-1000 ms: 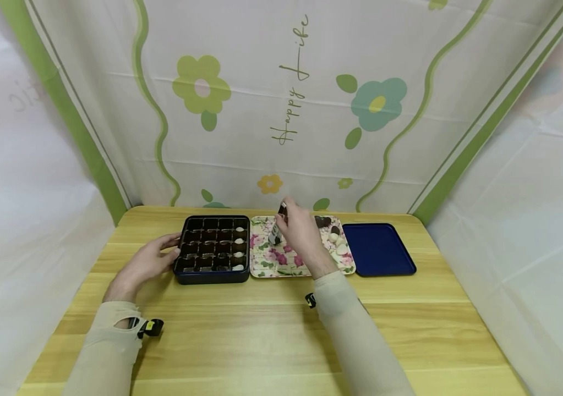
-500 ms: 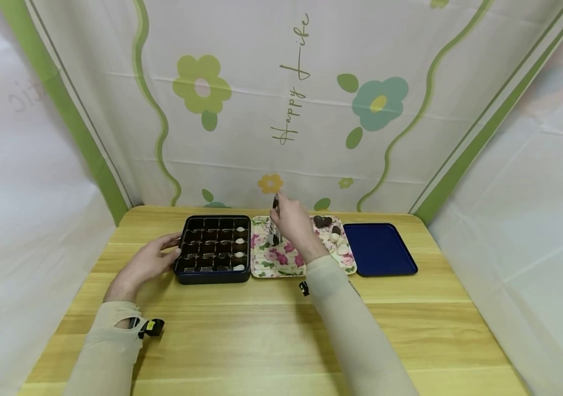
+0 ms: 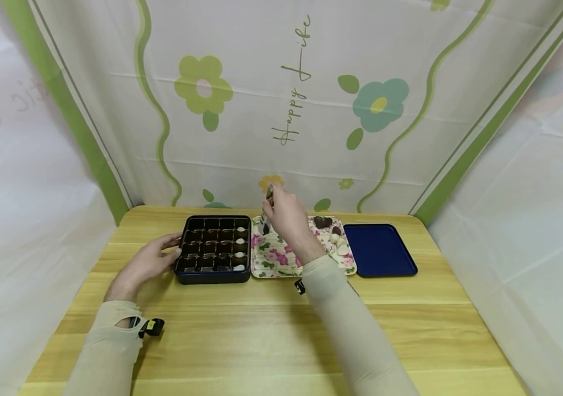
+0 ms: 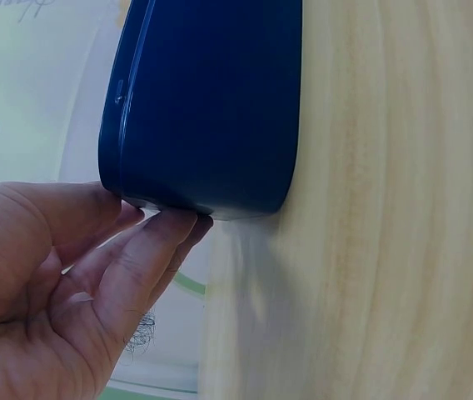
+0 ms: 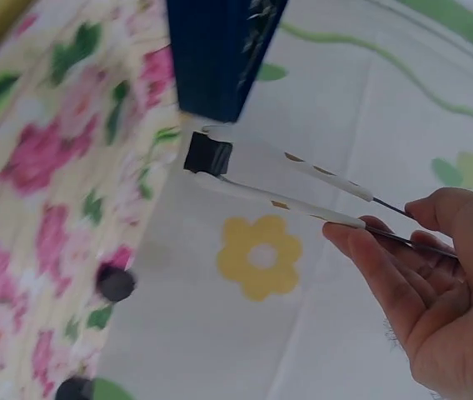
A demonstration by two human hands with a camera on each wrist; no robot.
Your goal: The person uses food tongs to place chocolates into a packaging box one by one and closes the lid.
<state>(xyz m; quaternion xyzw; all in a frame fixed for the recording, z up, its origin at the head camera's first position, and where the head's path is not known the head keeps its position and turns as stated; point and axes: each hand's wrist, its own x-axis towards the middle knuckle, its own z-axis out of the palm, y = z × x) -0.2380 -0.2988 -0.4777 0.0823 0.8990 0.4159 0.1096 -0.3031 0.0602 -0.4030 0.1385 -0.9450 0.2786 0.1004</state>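
Note:
My right hand pinches a pair of tongs with slotted white tips. A dark, square chocolate sits between those tips, over the left end of a floral tray. In the right wrist view it shows close to the end of a navy box. That box holds a dark divided insert, with pale pieces down its right column. My left hand rests its fingertips and thumb on the box's left side, as the left wrist view also shows.
Dark chocolates and cream-coloured pieces lie on the tray's right part. Beside it on the right is a navy lid. A printed curtain hangs behind the wooden table.
My right hand has shifted left with the tongs and the dark chocolate, toward the box and slightly farther from me. My left hand has stayed on the box.

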